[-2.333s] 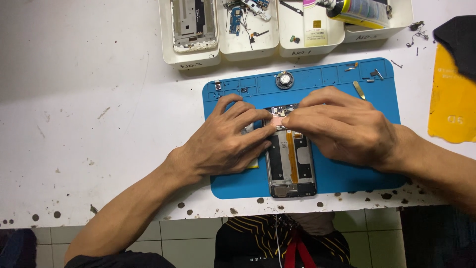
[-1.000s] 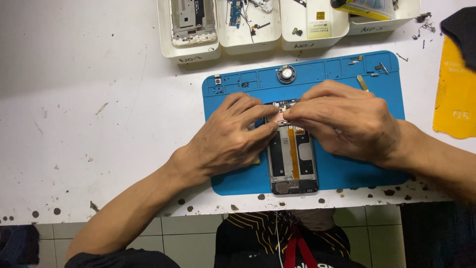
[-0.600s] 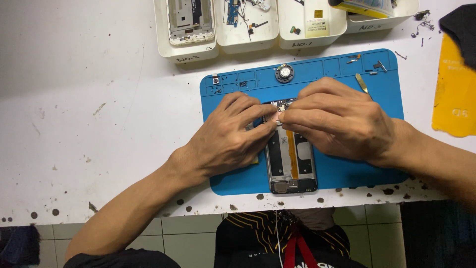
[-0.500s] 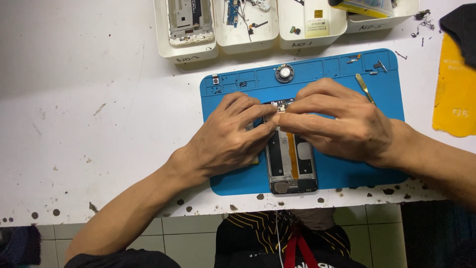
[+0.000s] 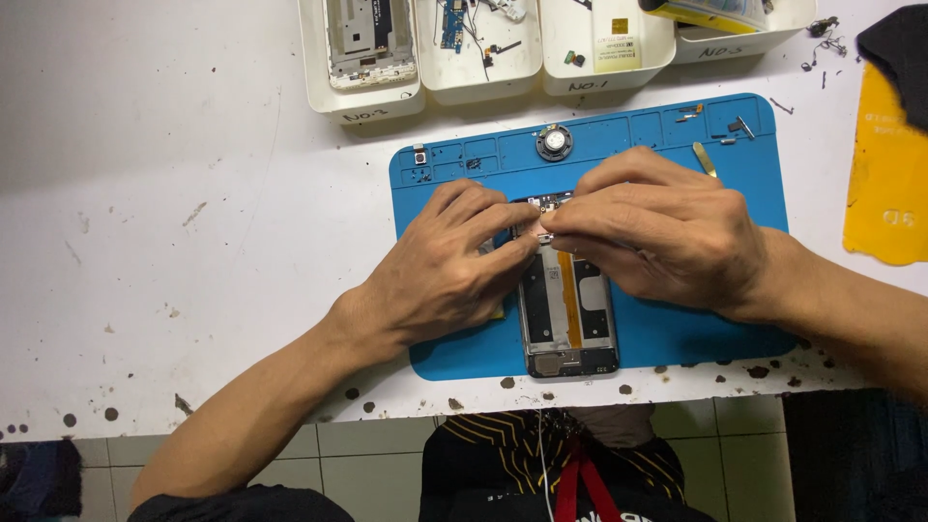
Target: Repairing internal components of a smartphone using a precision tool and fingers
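Observation:
An opened phone (image 5: pixel 566 314) lies lengthwise on a blue work mat (image 5: pixel 677 333), its insides showing with an orange strip down the middle. My left hand (image 5: pixel 440 271) and my right hand (image 5: pixel 657 232) meet over the phone's far end. The fingertips of both hands pinch a small metal part (image 5: pixel 544 237) there. The far end of the phone is mostly hidden under my fingers.
A small round speaker (image 5: pixel 554 143), screws and a metal pick (image 5: pixel 705 159) lie along the mat's far edge. Several white trays (image 5: pixel 372 101) with phone parts stand behind the mat. A yellow sheet (image 5: pixel 884 174) lies at the right. The table's near edge runs just below the mat.
The view has shifted slightly. Both hands stay over the phone's far end; the fingertips have drawn closer around the small metal part.

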